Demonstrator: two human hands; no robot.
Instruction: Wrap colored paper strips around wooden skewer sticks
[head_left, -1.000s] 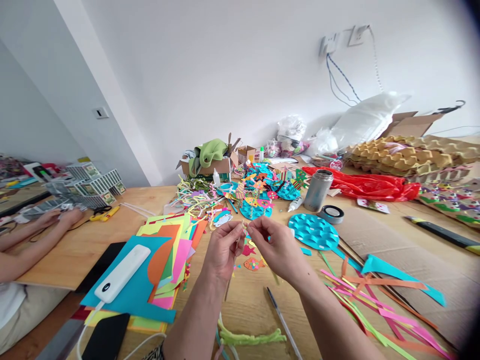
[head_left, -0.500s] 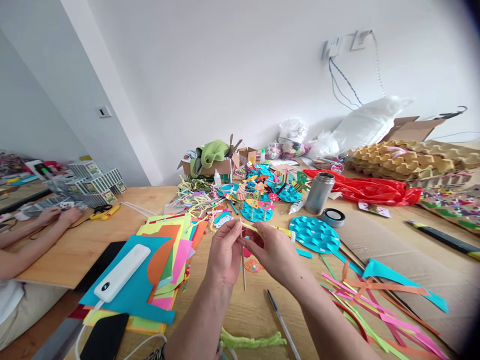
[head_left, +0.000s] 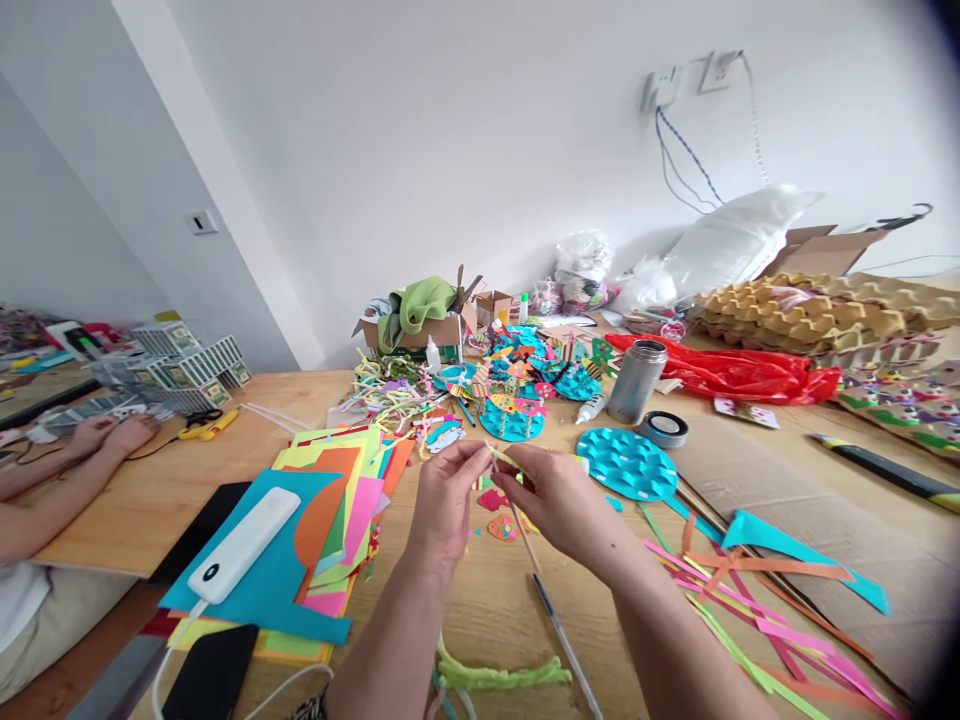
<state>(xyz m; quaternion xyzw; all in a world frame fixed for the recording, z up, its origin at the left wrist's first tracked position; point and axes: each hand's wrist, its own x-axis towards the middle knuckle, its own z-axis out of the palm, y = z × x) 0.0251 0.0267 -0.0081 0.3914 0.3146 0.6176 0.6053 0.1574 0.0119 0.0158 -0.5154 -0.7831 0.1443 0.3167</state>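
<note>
My left hand (head_left: 446, 505) is closed in a pinch at the upper end of a thin wooden stick (head_left: 527, 540), which slants down to the right. My right hand (head_left: 566, 505) is closed beside it, its fingers on a pale yellow pipe cleaner (head_left: 505, 458) that meets the stick near its top. The fingertips hide most of where the two join. Under the hands lie small paper fish cutouts (head_left: 503, 528). Closer to me are a pen (head_left: 564, 640) and a bundle of lime-green pipe cleaners (head_left: 510, 677).
Coloured paper sheets (head_left: 330, 510) with a white power bank (head_left: 244, 545) lie left. On the right are a blue egg-carton disc (head_left: 628, 466), a steel bottle (head_left: 637, 382), paper strips (head_left: 780, 610) and a utility knife (head_left: 885, 472). Another person's hands (head_left: 112, 436) work at far left.
The stick has swung from nearly upright to a slant, its lower end moving right. My hands stay close together, the right one shifted slightly right.
</note>
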